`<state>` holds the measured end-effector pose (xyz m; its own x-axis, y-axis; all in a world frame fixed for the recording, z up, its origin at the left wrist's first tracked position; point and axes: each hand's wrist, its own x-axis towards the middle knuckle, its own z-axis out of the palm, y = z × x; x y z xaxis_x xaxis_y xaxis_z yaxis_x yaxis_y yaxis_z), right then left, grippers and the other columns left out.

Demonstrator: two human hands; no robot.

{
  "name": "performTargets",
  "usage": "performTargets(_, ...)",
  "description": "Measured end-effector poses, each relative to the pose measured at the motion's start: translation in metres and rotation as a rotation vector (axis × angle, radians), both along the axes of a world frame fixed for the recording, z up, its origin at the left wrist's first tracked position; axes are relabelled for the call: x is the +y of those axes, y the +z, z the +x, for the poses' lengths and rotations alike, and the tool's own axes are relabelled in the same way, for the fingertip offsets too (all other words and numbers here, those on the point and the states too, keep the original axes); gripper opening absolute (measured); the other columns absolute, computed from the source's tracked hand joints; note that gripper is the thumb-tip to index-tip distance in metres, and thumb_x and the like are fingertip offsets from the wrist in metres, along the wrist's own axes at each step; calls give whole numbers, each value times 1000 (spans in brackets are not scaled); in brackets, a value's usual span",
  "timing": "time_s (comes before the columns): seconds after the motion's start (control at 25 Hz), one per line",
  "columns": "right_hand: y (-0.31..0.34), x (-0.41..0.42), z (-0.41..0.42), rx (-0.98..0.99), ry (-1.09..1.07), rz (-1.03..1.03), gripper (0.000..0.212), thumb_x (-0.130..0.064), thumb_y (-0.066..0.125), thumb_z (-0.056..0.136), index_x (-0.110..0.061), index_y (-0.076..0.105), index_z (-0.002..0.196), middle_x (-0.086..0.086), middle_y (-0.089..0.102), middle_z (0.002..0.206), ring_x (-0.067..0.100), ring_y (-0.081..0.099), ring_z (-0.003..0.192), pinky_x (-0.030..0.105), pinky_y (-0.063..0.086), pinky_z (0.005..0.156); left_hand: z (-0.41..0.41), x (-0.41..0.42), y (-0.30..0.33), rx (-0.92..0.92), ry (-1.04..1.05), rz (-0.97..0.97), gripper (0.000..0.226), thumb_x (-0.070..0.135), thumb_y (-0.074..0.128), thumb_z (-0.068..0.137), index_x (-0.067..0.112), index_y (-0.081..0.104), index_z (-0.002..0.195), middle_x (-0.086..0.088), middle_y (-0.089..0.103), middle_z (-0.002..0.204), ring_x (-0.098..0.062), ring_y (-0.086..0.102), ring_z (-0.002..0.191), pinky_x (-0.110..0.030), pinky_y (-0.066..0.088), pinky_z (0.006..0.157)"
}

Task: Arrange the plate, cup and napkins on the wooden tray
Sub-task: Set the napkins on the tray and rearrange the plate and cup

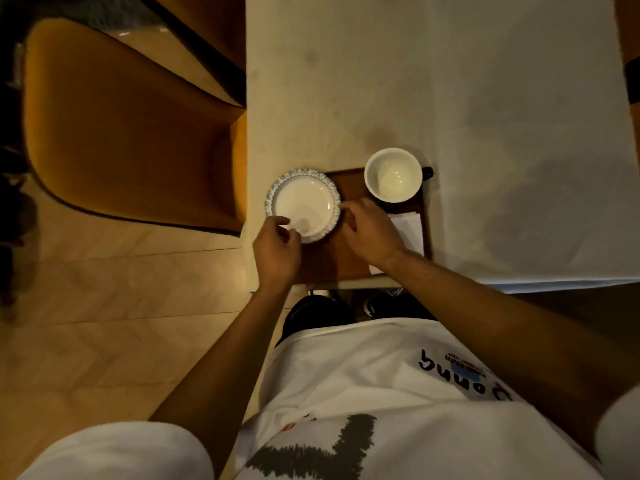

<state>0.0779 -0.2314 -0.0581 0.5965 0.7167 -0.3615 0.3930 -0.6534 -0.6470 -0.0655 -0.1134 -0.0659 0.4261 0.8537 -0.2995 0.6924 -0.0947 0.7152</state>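
plate point(303, 205) sits at the left edge of the wooden tray point(349, 188), its left rim overhanging that edge and reaching the left edge of the table point(450, 81). left hand point(277, 249) is at the near-left rim, fingers curled onto it, apparently pinching the rim. right hand point(372, 232) rests at the plate's right rim, fingertips touching or just beside it; fingers loosely together, whether they actually grip cannot be told.

cup point(393, 174) stands at the tray's far right corner, upright, empty, dark handle pointing right. napkins point(408, 226) lie along the tray's right edge, near side of the cup, partly hidden under the right wrist.

step in hand, as judged: seating the plate squarely on the tray. it looks off-centre to the left.

to do it well: keep both hands on opposite rims, lift slightly rather than drag, shift right until the whole rim is inside the tray's left edge. stop short of the cup and napkins so nothing knocks. set down flat, release left then right. risk: plate tipping off the table edge if released now.
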Motion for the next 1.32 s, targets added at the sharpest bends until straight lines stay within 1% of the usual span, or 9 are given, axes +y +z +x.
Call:
performTargets(0.16,-3,40,-5,-39,-19,-140,62,-15,59,89,-18,36,147,15,36,143,35,56,114,39,48,93,-21,44,-13,68,127,-105,39,20,64,91,8,56,127,-6,64,99,-29,65,99,-40,54,83)
performTargets(0.24,-7,48,-5,-32,-22,-200,59,-14,57,91,-19,36,145,13,35,143,35,56,114,40,49,95,-18,55,-18,43,94,-200,50,20,65,91,9,51,137,-3,63,97,-27,65,98,-35,52,80)
performTargets(0.36,-15,47,-4,29,-139,-148,36,-38,50,97,-24,47,130,-10,53,110,20,60,102,38,50,90,-11,61,-20,-8,-60,-212,64,12,66,88,16,42,147,-1,62,95,-23,63,93,-34,51,80)
performTargets(0.48,-24,43,-2,-103,-101,-139,37,-51,46,97,-27,48,125,-24,48,90,2,54,83,34,48,88,-12,64,-26,12,-208,-114,64,6,63,86,19,45,146,-15,64,115,-28,63,98,-41,55,86)
performTargets(0.56,-24,42,-5,-88,-71,-131,38,-47,49,97,-27,47,129,-18,50,99,5,54,85,33,46,92,-15,63,-29,5,-189,-122,61,9,62,88,20,45,146,-17,62,119,-26,63,98,-44,55,89)
performTargets(0.76,-24,30,-14,-26,-122,-78,50,-7,56,90,-13,50,139,13,44,132,27,55,111,33,42,101,-23,57,-28,-42,-177,-201,58,10,61,90,23,45,145,-17,62,119,-23,63,99,-45,56,90)
performTargets(0.96,-29,14,-24,-24,-150,-73,49,-8,61,90,-14,54,138,12,49,131,28,56,115,28,41,97,-43,45,-28,-55,-203,-195,58,16,65,92,23,46,147,4,64,100,1,58,81,-6,44,68)
performTargets(1.08,-28,4,-32,-9,-157,-78,52,-7,65,87,-15,56,137,11,50,132,28,56,115,32,44,100,-57,38,-27,-71,-170,-264,61,16,67,91,26,47,147,10,65,83,2,61,78,-14,48,70)
performTargets(1.32,-24,-14,-48,1,-139,-105,51,-11,69,86,-17,56,134,10,51,133,27,61,107,34,49,97,-73,24,-26,-88,-145,-300,60,14,70,87,28,52,143,2,71,91,-5,67,88,-33,58,85)
